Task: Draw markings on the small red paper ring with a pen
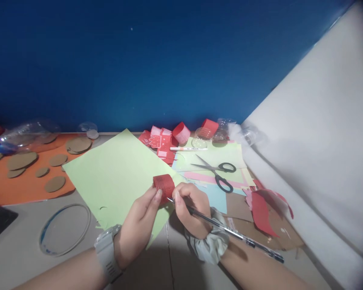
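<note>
Pinching a red roll (164,184) over the green paper (115,169) in the head view, the left hand (143,215) presents it to the pen (230,230) in the right hand's (194,205) narrow grip, seemingly for marking, where a clean stroke would call for steadiness.

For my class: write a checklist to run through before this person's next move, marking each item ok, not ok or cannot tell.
1. Red paper piece held by the left hand: ok, gripped between thumb and fingers.
2. Pen in the right hand, point towards the red paper piece: ok.
3. Pen point touching the paper: cannot tell; they look very close, but contact is unclear.
4. Scissors closed: not ok, the blades lie spread on the papers.
5. Scissors apart from both hands: ok, they lie beyond the right hand.
6. Marks on the red paper piece legible: cannot tell, too small and blurred.
</note>
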